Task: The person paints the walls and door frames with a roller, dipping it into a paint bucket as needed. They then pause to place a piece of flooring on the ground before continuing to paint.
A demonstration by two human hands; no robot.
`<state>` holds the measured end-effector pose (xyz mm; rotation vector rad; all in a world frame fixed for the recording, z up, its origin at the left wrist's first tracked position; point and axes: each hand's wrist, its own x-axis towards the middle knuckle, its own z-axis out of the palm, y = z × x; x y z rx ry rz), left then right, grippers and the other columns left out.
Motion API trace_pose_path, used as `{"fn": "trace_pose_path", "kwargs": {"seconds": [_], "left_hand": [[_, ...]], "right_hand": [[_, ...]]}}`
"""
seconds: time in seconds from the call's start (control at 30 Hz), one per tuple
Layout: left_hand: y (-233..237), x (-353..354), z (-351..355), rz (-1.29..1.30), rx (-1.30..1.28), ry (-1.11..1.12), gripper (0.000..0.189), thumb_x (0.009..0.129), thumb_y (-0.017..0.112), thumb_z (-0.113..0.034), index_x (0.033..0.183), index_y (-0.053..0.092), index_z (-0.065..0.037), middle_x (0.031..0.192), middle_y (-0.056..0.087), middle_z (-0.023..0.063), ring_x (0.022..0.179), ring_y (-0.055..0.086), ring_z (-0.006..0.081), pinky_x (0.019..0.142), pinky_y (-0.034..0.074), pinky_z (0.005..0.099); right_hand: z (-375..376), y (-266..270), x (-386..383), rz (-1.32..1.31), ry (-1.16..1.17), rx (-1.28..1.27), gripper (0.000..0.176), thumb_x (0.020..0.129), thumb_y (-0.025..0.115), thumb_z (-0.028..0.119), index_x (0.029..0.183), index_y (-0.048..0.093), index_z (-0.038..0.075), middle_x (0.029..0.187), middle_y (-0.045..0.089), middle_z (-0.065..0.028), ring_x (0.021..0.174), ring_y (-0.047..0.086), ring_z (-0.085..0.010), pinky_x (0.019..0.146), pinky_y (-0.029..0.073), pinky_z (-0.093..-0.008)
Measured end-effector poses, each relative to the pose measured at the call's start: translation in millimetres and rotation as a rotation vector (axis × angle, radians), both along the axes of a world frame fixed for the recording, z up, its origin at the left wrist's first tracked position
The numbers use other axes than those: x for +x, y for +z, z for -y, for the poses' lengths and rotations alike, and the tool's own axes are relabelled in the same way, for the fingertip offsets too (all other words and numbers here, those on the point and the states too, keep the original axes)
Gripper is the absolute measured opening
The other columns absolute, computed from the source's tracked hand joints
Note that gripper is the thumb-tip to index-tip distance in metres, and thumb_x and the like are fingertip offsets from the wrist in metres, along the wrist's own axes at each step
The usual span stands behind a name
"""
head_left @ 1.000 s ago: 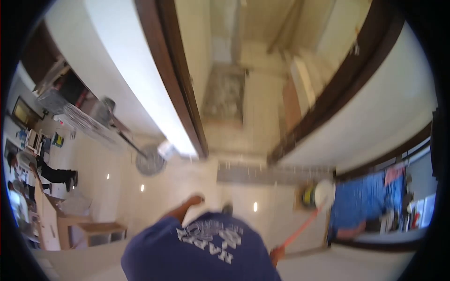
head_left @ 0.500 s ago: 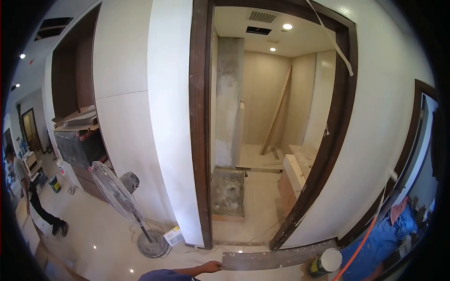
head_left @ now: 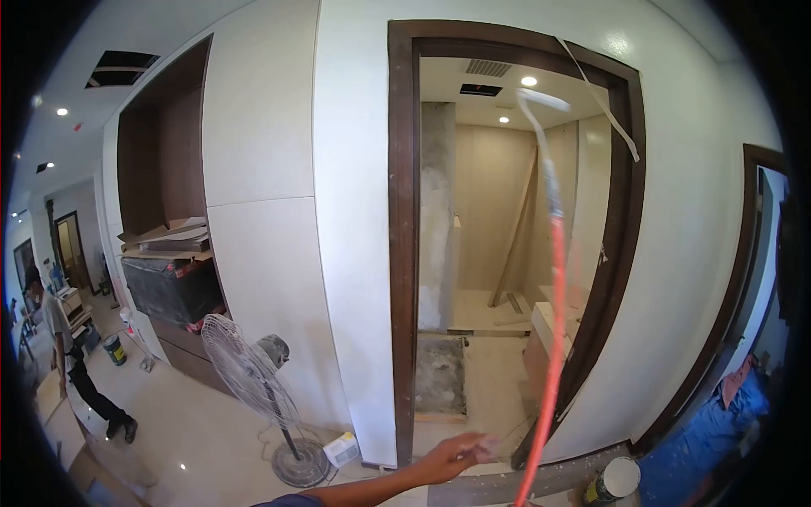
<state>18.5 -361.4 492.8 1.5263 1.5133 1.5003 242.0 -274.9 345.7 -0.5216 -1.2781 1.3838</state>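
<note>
My left hand (head_left: 465,449) reaches in from the bottom, fingers stretched out and a little blurred, holding nothing. It is in front of the doorway's lower part, near the grey-brown board (head_left: 481,488) on the floor. To its right, an orange pole (head_left: 555,313) rises from the bottom edge, not touching this hand. At its top is a blurred white paint roller (head_left: 545,100), seen against the doorway's upper part. My right hand is out of view. A paint bucket (head_left: 619,478) with a pale top stands at the lower right.
A dark-framed doorway (head_left: 404,253) opens onto a tiled room. A standing fan (head_left: 245,359) and a white container (head_left: 341,449) are left of it. Further left, a person (head_left: 61,338) stands near a bucket (head_left: 114,350). Blue sheeting (head_left: 688,448) covers the floor at the lower right.
The view has shifted left and up. My left hand has moved right and up, away from the board's end. The orange pole and roller have swung from the right to in front of the doorway.
</note>
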Motion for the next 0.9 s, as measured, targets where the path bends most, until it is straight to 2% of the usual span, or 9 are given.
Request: {"fn": "trace_pose_path", "kwargs": {"seconds": [0.1, 0.17, 0.27, 0.4, 0.47, 0.57, 0.67, 0.77, 0.9], "left_hand": [[50.4, -13.8, 11.2, 0.035, 0.208, 0.096, 0.055, 0.103, 0.049, -0.009, 0.154, 0.029, -0.009, 0.141, 0.051, 0.0123, 0.116, 0.059, 0.0189, 0.102, 0.046, 0.0333], [74.3, -25.8, 28.3, 0.029, 0.263, 0.193, 0.052, 0.102, 0.051, -0.009, 0.151, 0.033, -0.005, 0.141, 0.05, 0.0116, 0.116, 0.058, 0.0176, 0.101, 0.046, 0.0319], [97.1, -62.1, 55.9, 0.047, 0.378, 0.324, 0.055, 0.101, 0.053, -0.008, 0.151, 0.032, -0.003, 0.133, 0.055, 0.0126, 0.109, 0.06, 0.0164, 0.094, 0.05, 0.0321], [139.5, -134.7, 110.3, 0.14, 0.44, 0.39, 0.06, 0.099, 0.055, -0.008, 0.153, 0.03, -0.005, 0.122, 0.061, 0.0148, 0.095, 0.065, 0.0182, 0.087, 0.055, 0.0336], [149.6, -172.7, 125.2, 0.128, 0.454, 0.39, 0.059, 0.098, 0.053, -0.005, 0.152, 0.031, -0.005, 0.119, 0.062, 0.0141, 0.087, 0.067, 0.0181, 0.081, 0.056, 0.0328], [159.1, -214.0, 148.6, 0.184, 0.438, 0.326, 0.059, 0.097, 0.05, -0.002, 0.153, 0.031, -0.006, 0.119, 0.061, 0.0138, 0.086, 0.065, 0.0155, 0.082, 0.055, 0.0312], [164.9, -240.6, 170.8, 0.165, 0.393, 0.308, 0.059, 0.098, 0.052, -0.004, 0.153, 0.031, -0.006, 0.118, 0.062, 0.0139, 0.084, 0.065, 0.0149, 0.082, 0.055, 0.0306], [173.6, -261.3, 189.0, 0.168, 0.375, 0.279, 0.061, 0.098, 0.055, -0.008, 0.154, 0.029, -0.006, 0.124, 0.059, 0.0142, 0.09, 0.065, 0.0146, 0.084, 0.054, 0.03], [180.2, -278.6, 218.0, 0.088, 0.498, 0.267, 0.065, 0.097, 0.058, -0.008, 0.154, 0.027, -0.007, 0.143, 0.043, 0.0161, 0.108, 0.061, 0.0181, 0.091, 0.051, 0.0303]], "right_hand": [[28.3, 24.8, -56.2, -0.071, 0.167, 0.07, 0.021, 0.097, 0.063, 0.018, 0.104, 0.052, 0.002, 0.072, 0.055, -0.0019, 0.058, 0.048, -0.008, 0.05, 0.041, -0.0234], [38.6, 0.0, -96.9, -0.02, 0.163, 0.057, 0.02, 0.097, 0.062, 0.017, 0.106, 0.053, 0.001, 0.073, 0.056, -0.0021, 0.06, 0.05, -0.0078, 0.052, 0.042, -0.0233], [71.5, 48.7, -145.3, -0.051, 0.3, 0.107, 0.021, 0.098, 0.062, 0.018, 0.107, 0.053, 0.001, 0.075, 0.056, -0.001, 0.062, 0.049, -0.0062, 0.054, 0.042, -0.0222], [129.4, 102.3, -228.2, -0.001, 0.304, 0.268, 0.025, 0.096, 0.059, 0.01, 0.118, 0.053, -0.001, 0.085, 0.061, -0.009, 0.067, 0.059, -0.0169, 0.059, 0.05, -0.0315], [151.3, 123.6, -253.4, 0.059, 0.286, 0.375, 0.031, 0.093, 0.058, 0.004, 0.123, 0.052, -0.002, 0.1, 0.066, -0.014, 0.074, 0.069, -0.0204, 0.063, 0.056, -0.0344], [183.5, 124.7, -295.3, -0.003, 0.181, 0.481, 0.039, 0.086, 0.062, -0.007, 0.124, 0.051, -0.006, 0.096, 0.065, -0.0187, 0.071, 0.069, -0.0233, 0.063, 0.056, -0.0333], [205.5, 122.7, -322.8, 0.17, -0.045, 0.754, 0.04, 0.086, 0.054, -0.01, 0.125, 0.045, -0.005, 0.095, 0.061, -0.0191, 0.068, 0.067, -0.0227, 0.06, 0.055, -0.0302], [226.9, 132.9, -351.2, 0.211, -0.287, 0.901, 0.041, 0.089, 0.054, -0.006, 0.129, 0.045, -0.005, 0.094, 0.059, -0.0197, 0.063, 0.064, -0.0227, 0.057, 0.053, -0.0324], [263.6, 186.5, -378.9, 0.156, -0.222, 0.802, 0.048, 0.089, 0.057, -0.006, 0.136, 0.047, -0.006, 0.086, 0.055, -0.0171, 0.059, 0.061, -0.0227, 0.052, 0.052, -0.0313]]}}
